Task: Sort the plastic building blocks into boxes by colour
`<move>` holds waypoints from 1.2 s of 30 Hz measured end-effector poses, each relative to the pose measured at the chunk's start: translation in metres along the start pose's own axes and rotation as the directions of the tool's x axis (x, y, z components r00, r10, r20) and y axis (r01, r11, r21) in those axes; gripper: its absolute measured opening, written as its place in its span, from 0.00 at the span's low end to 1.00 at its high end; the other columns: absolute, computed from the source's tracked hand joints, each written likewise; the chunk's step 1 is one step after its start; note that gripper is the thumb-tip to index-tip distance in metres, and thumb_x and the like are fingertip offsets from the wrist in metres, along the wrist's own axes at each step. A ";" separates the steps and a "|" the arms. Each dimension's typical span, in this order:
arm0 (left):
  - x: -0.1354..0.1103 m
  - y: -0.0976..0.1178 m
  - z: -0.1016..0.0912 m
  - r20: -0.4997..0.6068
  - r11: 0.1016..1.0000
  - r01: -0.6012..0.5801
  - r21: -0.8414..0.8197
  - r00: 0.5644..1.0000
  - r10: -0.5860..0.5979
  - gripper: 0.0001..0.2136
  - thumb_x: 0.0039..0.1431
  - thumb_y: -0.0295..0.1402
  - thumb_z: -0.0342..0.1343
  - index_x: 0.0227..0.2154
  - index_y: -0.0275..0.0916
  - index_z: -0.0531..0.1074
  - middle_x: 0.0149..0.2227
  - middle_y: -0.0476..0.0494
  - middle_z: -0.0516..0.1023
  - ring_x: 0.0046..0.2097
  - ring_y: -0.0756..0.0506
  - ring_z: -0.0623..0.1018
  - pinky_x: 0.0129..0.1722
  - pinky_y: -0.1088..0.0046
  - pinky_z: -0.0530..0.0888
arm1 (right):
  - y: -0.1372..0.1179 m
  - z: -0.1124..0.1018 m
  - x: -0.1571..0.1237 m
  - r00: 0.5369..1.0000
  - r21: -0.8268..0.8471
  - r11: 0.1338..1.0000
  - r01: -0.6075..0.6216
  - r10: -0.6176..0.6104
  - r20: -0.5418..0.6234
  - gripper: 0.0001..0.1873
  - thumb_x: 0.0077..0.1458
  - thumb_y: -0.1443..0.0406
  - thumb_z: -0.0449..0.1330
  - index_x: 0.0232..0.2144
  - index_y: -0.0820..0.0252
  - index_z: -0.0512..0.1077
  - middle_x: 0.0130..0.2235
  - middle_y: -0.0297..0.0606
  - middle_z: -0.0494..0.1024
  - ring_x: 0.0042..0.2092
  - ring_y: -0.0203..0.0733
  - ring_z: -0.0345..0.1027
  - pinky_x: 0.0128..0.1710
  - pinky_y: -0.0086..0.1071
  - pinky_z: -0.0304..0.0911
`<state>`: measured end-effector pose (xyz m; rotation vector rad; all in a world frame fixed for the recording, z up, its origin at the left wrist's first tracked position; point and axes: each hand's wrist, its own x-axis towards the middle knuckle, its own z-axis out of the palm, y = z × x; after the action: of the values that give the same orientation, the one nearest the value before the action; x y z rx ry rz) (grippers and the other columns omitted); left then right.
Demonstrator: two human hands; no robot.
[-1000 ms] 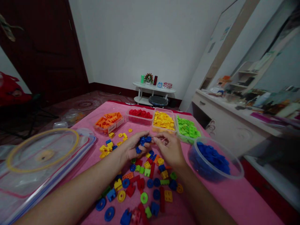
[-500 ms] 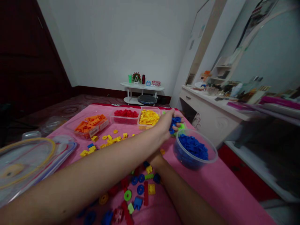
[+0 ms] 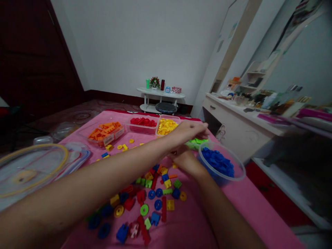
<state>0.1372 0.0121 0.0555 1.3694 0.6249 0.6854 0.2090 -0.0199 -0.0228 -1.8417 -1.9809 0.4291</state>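
My left hand (image 3: 192, 130) reaches across to the right, palm down, above the tub of green blocks (image 3: 197, 142). Its fingers are bent together, and whatever they hold is hidden beneath. My right hand (image 3: 184, 159) is below the left wrist, close to the round bowl of blue blocks (image 3: 217, 162); the left forearm covers its fingers. Mixed toy building blocks lie on the pink cloth (image 3: 192, 214) in front of me, among them a green ring (image 3: 144, 210), a blue wheel (image 3: 158, 204) and a long red strip (image 3: 164, 209).
Tubs of orange (image 3: 105, 134), red (image 3: 143, 122) and yellow blocks (image 3: 166, 126) stand along the far side. Clear lids with a yellow rim (image 3: 64, 152) are stacked on the left. A white dresser (image 3: 233, 117) is at the right, a small white shelf (image 3: 160, 92) beyond.
My left hand has turned palm down, and the blue blocks seen in it before are out of sight. The right hand has risen slightly, and the view has shifted a little.
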 end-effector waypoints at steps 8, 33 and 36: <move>-0.088 -0.027 -0.140 -0.178 0.892 -0.081 0.446 0.968 0.177 0.09 0.53 0.34 0.55 0.28 0.33 0.75 0.29 0.43 0.76 0.31 0.51 0.73 0.32 0.77 0.68 | -0.006 -0.022 -0.020 0.862 -0.243 0.970 0.010 0.115 0.494 0.13 0.35 0.59 0.66 0.25 0.59 0.71 0.25 0.31 0.73 0.25 0.34 0.64 0.21 0.25 0.48; -0.140 -0.096 -0.102 0.120 0.065 -0.124 0.990 0.991 0.065 0.09 0.53 0.29 0.50 0.35 0.43 0.74 0.34 0.44 0.72 0.34 0.45 0.73 0.27 0.73 0.63 | -0.081 0.005 -0.047 0.895 -0.590 0.765 0.256 0.043 0.444 0.12 0.48 0.72 0.52 0.32 0.63 0.75 0.37 0.51 0.77 0.41 0.54 0.71 0.36 0.38 0.61; -0.132 -0.095 -0.106 0.126 0.121 -0.135 0.983 0.989 0.077 0.08 0.52 0.30 0.51 0.34 0.43 0.74 0.34 0.44 0.73 0.35 0.45 0.73 0.27 0.73 0.62 | -0.085 0.009 -0.046 0.882 -0.601 0.751 0.272 0.056 0.469 0.12 0.47 0.73 0.54 0.32 0.64 0.76 0.36 0.52 0.78 0.40 0.55 0.72 0.36 0.37 0.61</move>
<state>-0.0219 -0.0244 -0.0488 2.7613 1.0444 0.2369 0.1329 -0.0725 0.0069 -2.1356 -2.8406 0.1315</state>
